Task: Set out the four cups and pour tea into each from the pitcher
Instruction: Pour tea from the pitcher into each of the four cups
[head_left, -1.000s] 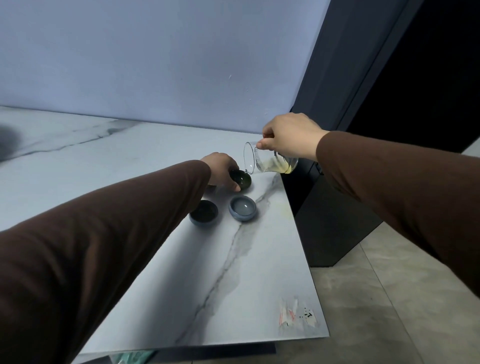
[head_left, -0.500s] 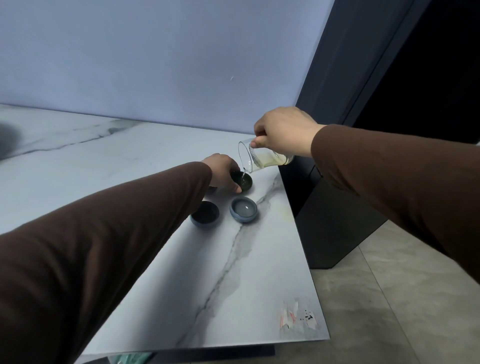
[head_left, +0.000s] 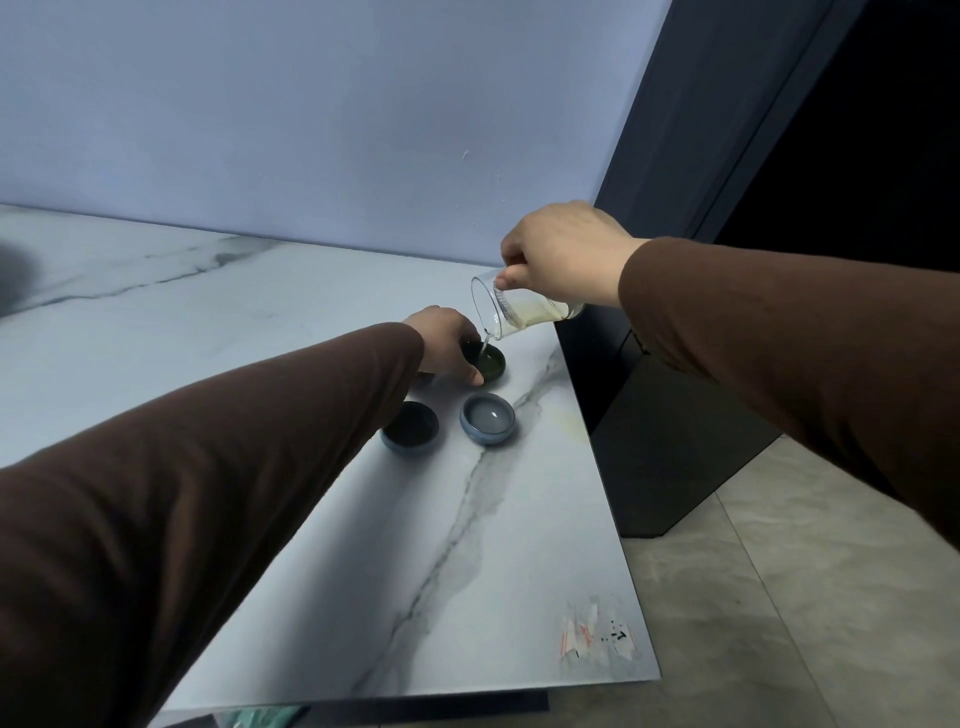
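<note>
Glass pitcher tipped over the far cup

Right hand (head_left: 563, 254) grips the glass pitcher (head_left: 524, 312), fingers wrapped around it, tilted so a thin stream of tea falls into the dark green cup (head_left: 491, 364). Left hand (head_left: 447, 345) fingers hold that cup on the marble worktop (head_left: 519, 571). Two blue cups (head_left: 487, 426) sit just nearer.

Two long dark brown sleeves, soft matte fabric, lightly creased, snug cuffs at the wrists, bare hands
</note>
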